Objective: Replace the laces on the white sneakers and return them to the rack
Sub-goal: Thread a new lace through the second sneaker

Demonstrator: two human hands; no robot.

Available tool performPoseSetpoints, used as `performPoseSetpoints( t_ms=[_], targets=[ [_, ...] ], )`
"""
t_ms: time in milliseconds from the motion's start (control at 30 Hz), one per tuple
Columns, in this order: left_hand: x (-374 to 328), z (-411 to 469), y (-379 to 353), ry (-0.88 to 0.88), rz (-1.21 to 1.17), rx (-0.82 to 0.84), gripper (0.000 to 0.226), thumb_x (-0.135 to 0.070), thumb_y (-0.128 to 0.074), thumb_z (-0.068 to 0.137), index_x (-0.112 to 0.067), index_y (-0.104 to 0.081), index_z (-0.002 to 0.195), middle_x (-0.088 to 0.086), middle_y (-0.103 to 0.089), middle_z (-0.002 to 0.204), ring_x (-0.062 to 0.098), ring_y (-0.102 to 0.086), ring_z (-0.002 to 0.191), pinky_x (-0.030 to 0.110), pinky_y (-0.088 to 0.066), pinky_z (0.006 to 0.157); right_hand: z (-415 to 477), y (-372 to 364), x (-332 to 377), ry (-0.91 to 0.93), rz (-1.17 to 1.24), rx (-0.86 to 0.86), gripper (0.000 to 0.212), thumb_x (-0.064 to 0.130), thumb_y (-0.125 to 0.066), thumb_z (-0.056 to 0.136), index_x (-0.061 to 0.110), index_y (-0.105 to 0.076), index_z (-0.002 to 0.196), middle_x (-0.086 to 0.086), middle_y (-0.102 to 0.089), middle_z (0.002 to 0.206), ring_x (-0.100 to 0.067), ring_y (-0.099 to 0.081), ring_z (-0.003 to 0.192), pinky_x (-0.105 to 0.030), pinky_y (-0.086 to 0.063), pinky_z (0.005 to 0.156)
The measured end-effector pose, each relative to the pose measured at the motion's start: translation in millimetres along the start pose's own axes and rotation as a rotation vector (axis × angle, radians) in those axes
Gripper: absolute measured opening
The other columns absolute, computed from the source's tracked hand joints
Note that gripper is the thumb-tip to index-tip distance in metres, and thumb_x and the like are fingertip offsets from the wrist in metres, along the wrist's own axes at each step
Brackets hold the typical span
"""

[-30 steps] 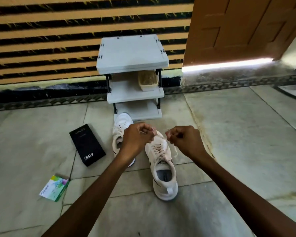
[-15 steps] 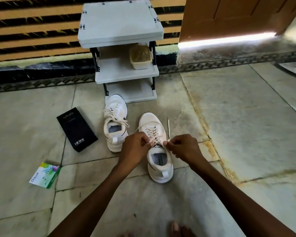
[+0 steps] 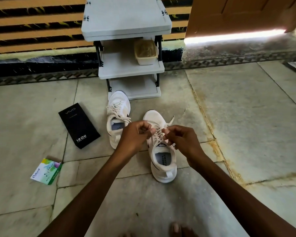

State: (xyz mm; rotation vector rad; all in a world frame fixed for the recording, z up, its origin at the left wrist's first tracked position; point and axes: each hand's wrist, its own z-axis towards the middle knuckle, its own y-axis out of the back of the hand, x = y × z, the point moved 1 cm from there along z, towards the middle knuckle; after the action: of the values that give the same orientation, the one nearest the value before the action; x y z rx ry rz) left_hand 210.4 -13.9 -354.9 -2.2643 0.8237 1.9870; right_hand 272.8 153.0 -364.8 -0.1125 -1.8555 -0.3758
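Two white sneakers stand on the tiled floor in front of a grey three-tier rack [image 3: 126, 29]. The left sneaker [image 3: 118, 115] is laced, its lace ends loose across the tongue. Over the tongue of the right sneaker [image 3: 163, 159] both my hands work the lace [image 3: 170, 121]. My left hand [image 3: 135, 135] pinches one strand and my right hand [image 3: 181, 139] pinches the other, fingertips nearly touching. One lace end sticks up to the right of the toe.
A beige tub [image 3: 145, 52] sits on the rack's middle shelf. A black phone box [image 3: 79, 124] and a small colourful packet [image 3: 47, 171] lie on the floor to the left. A wooden door [image 3: 243, 12] stands at the back right. Toes [image 3: 176, 229] show at the bottom edge.
The view has tilted down and moved closer to the rack. My hands stay pinching the lace over the right sneaker, now nearer its tongue, and the lace end has flipped to the right.
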Motion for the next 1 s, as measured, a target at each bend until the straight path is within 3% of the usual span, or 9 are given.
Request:
performPoseSetpoints(
  t_ms=[100, 167, 267, 367, 533, 700, 867, 1000],
  targets=[
    [-16, 13, 6, -0.087, -0.010, -0.009, 0.012, -0.013, -0.072, 0.086, -0.013, -0.067, 0.075, 0.001, -0.066, 0.071, 0.010, -0.058, 0.066, 0.030, -0.048, 0.071, 6, -8, 10, 0.172, -0.325, 0.123, 0.009, 0.021, -0.071, 0.088, 0.017, -0.079, 0.093, 0.008, -0.074, 0.082, 0.004, -0.062, 0.065, -0.011, -0.047, 0.062],
    [-22, 21, 9, -0.131, 0.036, -0.027, 0.013, -0.016, -0.073, 0.085, -0.007, -0.069, 0.078, 0.004, -0.068, 0.073, 0.013, -0.059, 0.068, 0.030, -0.048, 0.071, 8, -13, 16, 0.227, -0.418, 0.191, 0.010, 0.025, -0.071, 0.088, 0.020, -0.079, 0.091, 0.011, -0.073, 0.081, 0.005, -0.061, 0.065, -0.007, -0.045, 0.063],
    [-26, 26, 10, -0.133, 0.040, 0.009, 0.015, -0.020, -0.068, 0.089, -0.007, -0.069, 0.082, -0.001, -0.073, 0.079, 0.014, -0.068, 0.076, 0.031, -0.052, 0.079, 9, -16, 21, 0.255, -0.429, 0.182, 0.013, 0.030, -0.073, 0.087, 0.020, -0.077, 0.079, 0.012, -0.069, 0.070, 0.000, -0.060, 0.060, -0.007, -0.042, 0.059],
    [-13, 32, 10, -0.016, 0.078, 0.077, 0.023, -0.025, -0.055, 0.098, -0.019, -0.069, 0.081, -0.003, -0.074, 0.082, 0.014, -0.070, 0.082, 0.033, -0.053, 0.079, 10, -17, 23, 0.253, -0.438, 0.146, 0.020, 0.031, -0.072, 0.087, 0.017, -0.073, 0.073, 0.009, -0.067, 0.066, -0.001, -0.059, 0.058, -0.008, -0.041, 0.057],
    [5, 21, 13, 0.025, 0.267, 0.205, 0.018, -0.026, -0.058, 0.095, -0.022, -0.070, 0.082, -0.008, -0.073, 0.075, 0.011, -0.066, 0.079, 0.030, -0.046, 0.078, 11, -9, 21, 0.193, -0.364, 0.036, 0.017, 0.027, -0.071, 0.088, 0.017, -0.074, 0.075, 0.009, -0.067, 0.064, 0.002, -0.057, 0.055, -0.022, -0.046, 0.061],
    [-8, 3, 8, -0.083, 0.207, 0.094, 0.010, -0.017, -0.071, 0.086, -0.024, -0.074, 0.079, -0.014, -0.069, 0.068, -0.007, -0.057, 0.062, 0.012, -0.042, 0.063, 12, -5, 22, 0.065, -0.187, 0.007, 0.014, 0.023, -0.071, 0.088, 0.015, -0.077, 0.077, 0.005, -0.072, 0.070, 0.004, -0.058, 0.056, -0.018, -0.045, 0.061],
    [-4, -3, -12, -0.096, 0.345, -0.037, 0.020, -0.032, -0.080, 0.076, -0.032, -0.064, 0.064, -0.010, -0.068, 0.065, 0.006, -0.061, 0.062, 0.028, -0.051, 0.064, 11, -5, 26, 0.086, -0.224, 0.050, 0.012, 0.024, -0.073, 0.087, 0.014, -0.076, 0.080, 0.001, -0.073, 0.075, 0.002, -0.059, 0.059, -0.016, -0.047, 0.064],
    [-3, -6, -23, -0.166, 0.514, -0.239, 0.025, -0.047, -0.065, 0.087, -0.024, -0.055, 0.089, -0.011, -0.061, 0.079, 0.005, -0.056, 0.072, 0.027, -0.045, 0.061, 10, -2, 28, 0.141, -0.320, 0.023, 0.014, 0.027, -0.072, 0.088, 0.018, -0.076, 0.079, 0.011, -0.070, 0.074, 0.010, -0.057, 0.060, -0.005, -0.039, 0.059]
  ],
)
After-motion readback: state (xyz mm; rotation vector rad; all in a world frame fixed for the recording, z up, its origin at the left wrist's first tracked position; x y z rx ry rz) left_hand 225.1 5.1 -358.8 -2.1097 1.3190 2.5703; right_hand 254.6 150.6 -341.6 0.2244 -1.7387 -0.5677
